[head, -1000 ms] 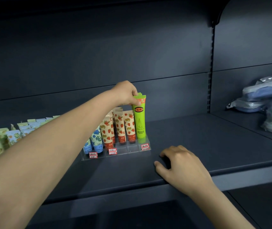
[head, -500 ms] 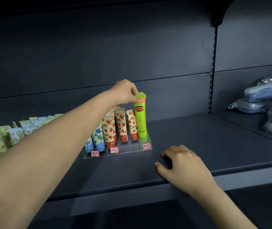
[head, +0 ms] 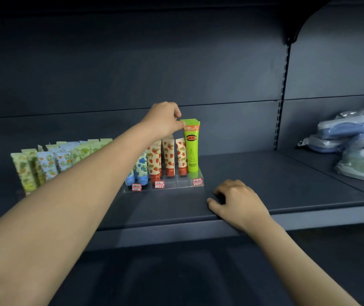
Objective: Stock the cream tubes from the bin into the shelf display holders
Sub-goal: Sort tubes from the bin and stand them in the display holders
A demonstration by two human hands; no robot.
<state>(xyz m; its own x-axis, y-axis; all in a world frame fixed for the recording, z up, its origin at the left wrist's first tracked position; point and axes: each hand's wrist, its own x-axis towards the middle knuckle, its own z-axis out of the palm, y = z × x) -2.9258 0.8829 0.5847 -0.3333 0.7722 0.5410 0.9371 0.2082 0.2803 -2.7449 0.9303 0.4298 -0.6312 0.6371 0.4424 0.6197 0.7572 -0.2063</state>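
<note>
Step in hand: seating a tube in its slot; left hand (head: 165, 120) has fingertips pinched on the top crimp of the green tube (head: 191, 149), which stands upright just below and right of that hand, foot down in the rightmost lane of the clear holder (head: 176, 184); more green crimps show right behind it, count unclear. Right hand (head: 238, 199) lies on the shelf (head: 309, 184) near its front lip, fingers loosely curled, holding nothing, near the holder's right end and apart from it.

Judgement: tube looks fully seated; next move calls for letting go of the crimp and lifting straight up and back, then going for another tube; bin not in view, so I cannot tell where that reach goes.

Edges and room: strawberry tubes (head: 168, 155) stand directly under the left wrist, blue tubes (head: 141, 168) under the forearm; a low pull-back could tip them; another tube block (head: 44, 160) sits farther left behind the forearm. Right of both hands the shelf runs bare to the slotted upright (head: 283, 96); plastic packs (head: 357, 146) lie beyond it, well apart. Plenty of height above the left hand.
</note>
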